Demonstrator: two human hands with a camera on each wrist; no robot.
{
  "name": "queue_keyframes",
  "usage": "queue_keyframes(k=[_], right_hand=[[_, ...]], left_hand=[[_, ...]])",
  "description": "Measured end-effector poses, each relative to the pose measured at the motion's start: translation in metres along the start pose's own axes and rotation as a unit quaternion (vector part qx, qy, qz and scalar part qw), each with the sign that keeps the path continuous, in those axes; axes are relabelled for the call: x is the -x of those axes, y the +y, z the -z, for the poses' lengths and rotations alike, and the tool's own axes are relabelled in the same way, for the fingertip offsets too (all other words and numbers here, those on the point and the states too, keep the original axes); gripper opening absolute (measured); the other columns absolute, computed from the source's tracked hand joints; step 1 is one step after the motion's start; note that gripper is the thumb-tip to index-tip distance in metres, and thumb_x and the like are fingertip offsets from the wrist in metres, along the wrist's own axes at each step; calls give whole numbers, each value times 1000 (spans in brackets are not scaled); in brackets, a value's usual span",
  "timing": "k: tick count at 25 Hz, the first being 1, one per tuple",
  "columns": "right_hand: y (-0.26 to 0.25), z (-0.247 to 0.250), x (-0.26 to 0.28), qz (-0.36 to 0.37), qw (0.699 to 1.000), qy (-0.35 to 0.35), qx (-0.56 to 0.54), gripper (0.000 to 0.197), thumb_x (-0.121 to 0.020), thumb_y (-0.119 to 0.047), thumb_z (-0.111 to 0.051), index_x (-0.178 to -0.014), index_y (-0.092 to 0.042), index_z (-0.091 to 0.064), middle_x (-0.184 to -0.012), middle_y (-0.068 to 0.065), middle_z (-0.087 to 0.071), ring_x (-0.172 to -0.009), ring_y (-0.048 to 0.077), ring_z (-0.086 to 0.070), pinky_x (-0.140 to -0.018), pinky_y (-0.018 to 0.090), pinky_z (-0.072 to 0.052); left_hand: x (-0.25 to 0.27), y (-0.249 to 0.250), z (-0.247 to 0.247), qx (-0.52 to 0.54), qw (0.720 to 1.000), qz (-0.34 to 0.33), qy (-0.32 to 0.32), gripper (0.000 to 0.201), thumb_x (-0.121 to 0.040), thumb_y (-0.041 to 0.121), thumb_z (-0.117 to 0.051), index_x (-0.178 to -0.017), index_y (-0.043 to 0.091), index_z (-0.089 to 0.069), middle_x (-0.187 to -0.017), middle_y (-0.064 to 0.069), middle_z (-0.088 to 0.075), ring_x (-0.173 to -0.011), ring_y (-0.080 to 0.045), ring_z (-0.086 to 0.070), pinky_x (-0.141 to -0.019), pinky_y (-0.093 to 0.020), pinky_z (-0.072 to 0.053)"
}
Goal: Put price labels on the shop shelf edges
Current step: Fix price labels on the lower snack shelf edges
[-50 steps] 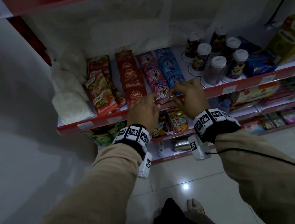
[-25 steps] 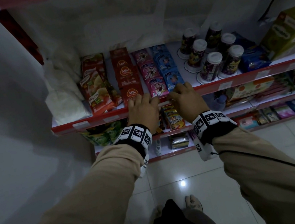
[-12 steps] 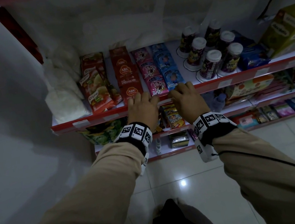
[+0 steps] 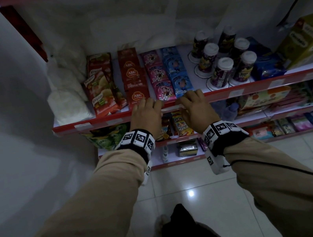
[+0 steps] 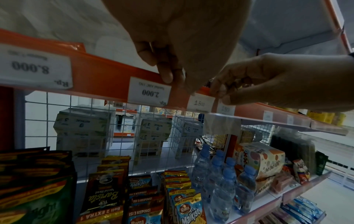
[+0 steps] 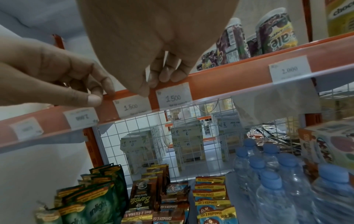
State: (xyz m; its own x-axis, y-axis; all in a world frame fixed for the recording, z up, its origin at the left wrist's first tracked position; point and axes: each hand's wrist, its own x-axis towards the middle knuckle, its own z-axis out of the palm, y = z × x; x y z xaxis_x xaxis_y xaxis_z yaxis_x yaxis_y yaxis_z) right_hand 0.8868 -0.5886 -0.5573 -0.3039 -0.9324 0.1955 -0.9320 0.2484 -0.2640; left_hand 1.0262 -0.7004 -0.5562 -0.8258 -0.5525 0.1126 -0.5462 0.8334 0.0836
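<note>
Both hands at red shelf edge point(image 4: 249, 87): left hand point(image 4: 147, 115) and right hand point(image 4: 197, 109) with fingers curled over rail top, seating 1.500 label point(image 6: 132, 106) behind clear strip. Neighbouring labels already in; rail further right holds several more.

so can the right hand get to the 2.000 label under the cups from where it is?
Probably yes. The right hand rests on the shelf edge, and the 2.000 label sits further along the same strip, with nothing in between.
</note>
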Motion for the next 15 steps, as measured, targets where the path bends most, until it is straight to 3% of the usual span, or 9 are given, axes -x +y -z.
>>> queue_keyframes(k=[8,15], right_hand=[[2,5,-4,1,999,-36,10,35,-79,-3,-57,-113,-1,-62,-111,21,-56,-102,39,-46,-85,42,-38],[-3,10,-6,0,1000,-14,28,25,-78,-6,-57,-101,-4,-66,-108,17,-60,-98,37,-49,-80,42,-43]], left_hand=[[9,-1,-1,50,998,24,-1,33,-86,9,-54,-118,14,-58,-115,-7,-55,-111,-28,-44,-88,-40,-40],[23,-6,6,-36,998,56,3,38,-82,16,-57,-120,25,-55,-120,2,-52,-114,-22,-44,-94,-42,-24]])
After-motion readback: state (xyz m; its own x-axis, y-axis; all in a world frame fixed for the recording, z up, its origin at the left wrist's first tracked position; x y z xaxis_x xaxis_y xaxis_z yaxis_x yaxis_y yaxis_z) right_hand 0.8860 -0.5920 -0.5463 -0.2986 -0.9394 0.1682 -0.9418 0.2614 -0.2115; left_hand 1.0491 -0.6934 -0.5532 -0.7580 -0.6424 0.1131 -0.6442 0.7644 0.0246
